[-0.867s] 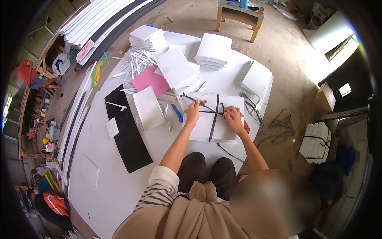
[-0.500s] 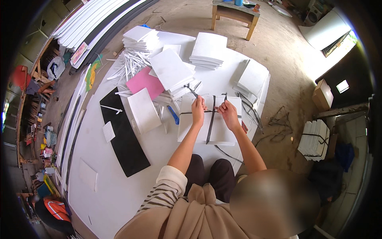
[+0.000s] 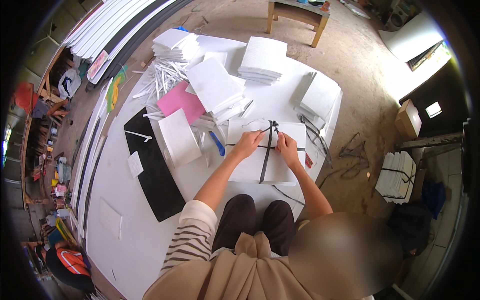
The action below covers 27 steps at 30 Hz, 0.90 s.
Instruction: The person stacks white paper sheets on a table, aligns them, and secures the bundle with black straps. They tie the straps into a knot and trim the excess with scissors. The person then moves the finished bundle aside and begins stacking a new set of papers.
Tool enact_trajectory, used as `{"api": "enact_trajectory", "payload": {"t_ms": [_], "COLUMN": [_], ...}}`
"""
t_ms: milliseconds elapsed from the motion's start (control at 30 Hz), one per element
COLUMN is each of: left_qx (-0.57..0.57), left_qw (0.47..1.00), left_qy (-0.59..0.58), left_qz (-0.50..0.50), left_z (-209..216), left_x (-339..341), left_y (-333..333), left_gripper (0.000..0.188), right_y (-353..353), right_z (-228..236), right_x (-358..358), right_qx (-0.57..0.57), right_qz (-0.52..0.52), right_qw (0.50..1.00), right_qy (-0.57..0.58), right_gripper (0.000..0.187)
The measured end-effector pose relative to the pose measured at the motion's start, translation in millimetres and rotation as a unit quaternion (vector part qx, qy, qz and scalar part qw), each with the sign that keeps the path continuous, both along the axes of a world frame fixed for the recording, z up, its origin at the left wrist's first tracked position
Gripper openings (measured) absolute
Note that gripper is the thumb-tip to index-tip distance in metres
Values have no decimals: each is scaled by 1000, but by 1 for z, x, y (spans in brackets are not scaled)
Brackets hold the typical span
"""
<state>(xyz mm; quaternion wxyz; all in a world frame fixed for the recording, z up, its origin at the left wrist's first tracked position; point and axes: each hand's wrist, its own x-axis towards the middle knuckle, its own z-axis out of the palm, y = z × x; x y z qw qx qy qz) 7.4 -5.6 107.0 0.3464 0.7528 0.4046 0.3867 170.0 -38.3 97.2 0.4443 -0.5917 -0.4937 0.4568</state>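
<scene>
Before me on the white work surface lies a stack of white foam-like sheets [image 3: 245, 170]. A black strap [image 3: 266, 162] runs around it both lengthwise and across, forming a cross on top. My left hand [image 3: 248, 144] is closed over the left half of the stack, pinching one end of the strap. On the other side my right hand [image 3: 287, 150] is closed on the other strap end, right of the crossing. The strap ends meet in a small loop or knot at the stack's far edge; its exact form is too small to tell. A blue cutter [image 3: 217, 143] lies just left of the stack.
More white sheet stacks [image 3: 263, 59] stand farther back, beside white offcut strips [image 3: 161, 77] and a pink sheet [image 3: 181, 102]. A black sheet [image 3: 155, 170] lies left. Loose black straps [image 3: 316, 134] lie right. A strapped bundle [image 3: 396, 177] sits on the floor. Another person [image 3: 70, 267] is at lower left.
Both hands have come lower and nearer to me, the left also leftward. The strap ends, earlier held up apart, now join at the stack's far edge.
</scene>
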Motion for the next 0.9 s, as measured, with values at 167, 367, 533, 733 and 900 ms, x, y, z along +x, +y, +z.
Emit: {"api": "enact_trajectory", "payload": {"t_ms": [167,367,533,733,900], "left_qx": [66,-56,142,-47,-349], "left_qw": [997,983,937,959,927], "left_qy": [30,163,307,281,-110], "left_qz": [-2,65,90,-4,84], "left_z": [-8,20,21,25,14], "left_x": [-4,-1,-29,-45,-4], "left_y": [1,-16,-23,-35,-47], "left_gripper": [31,24,23,21,18], "right_y": [-7,-17,-14,-14,-15], "right_z": [12,10,9,-1,-5], "right_x": [-9,-10,-18,-16,-14], "right_qx": [66,138,128,140,128], "right_qz": [34,77,81,58,43], "right_qw": [988,968,972,974,978], "right_qy": [-137,-194,-179,-170,-157], "right_gripper": [27,18,19,28,27]}}
